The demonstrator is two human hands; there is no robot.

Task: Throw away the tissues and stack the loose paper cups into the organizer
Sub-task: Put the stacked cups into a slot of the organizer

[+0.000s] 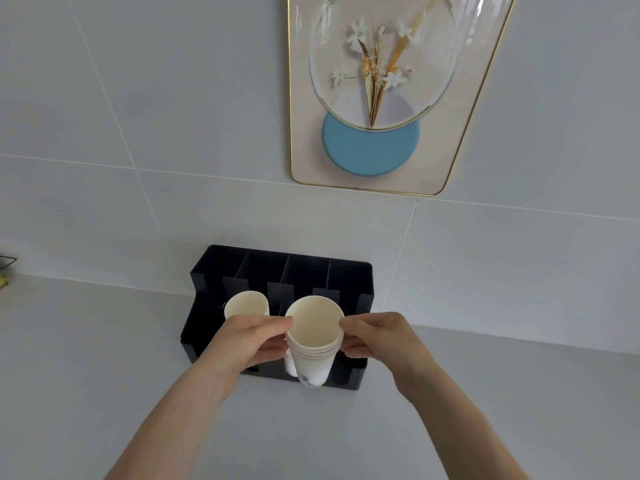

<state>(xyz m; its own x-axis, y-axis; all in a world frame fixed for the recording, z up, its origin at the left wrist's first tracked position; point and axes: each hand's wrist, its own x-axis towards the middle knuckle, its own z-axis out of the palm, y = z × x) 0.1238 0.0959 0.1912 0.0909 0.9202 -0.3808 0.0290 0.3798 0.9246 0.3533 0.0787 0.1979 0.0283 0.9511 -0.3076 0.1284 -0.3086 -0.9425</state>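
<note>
Cups point(313, 337), plain cream paper nested into a stack of about five, stand upright in a front slot of the black organizer point(349, 282) on the grey worktop point(86, 358). Another cup point(246, 304) sits in the slot to the left. The left hand point(247, 341) and right hand point(375, 336) pinch the stack's rim from both sides. No writing is readable.

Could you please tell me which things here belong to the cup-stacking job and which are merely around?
Job:
- stack of paper cups, held by left hand and right hand
- single paper cup
- black organizer

Just around:
- framed flower picture
- grey counter
- dark object at the left edge
</note>
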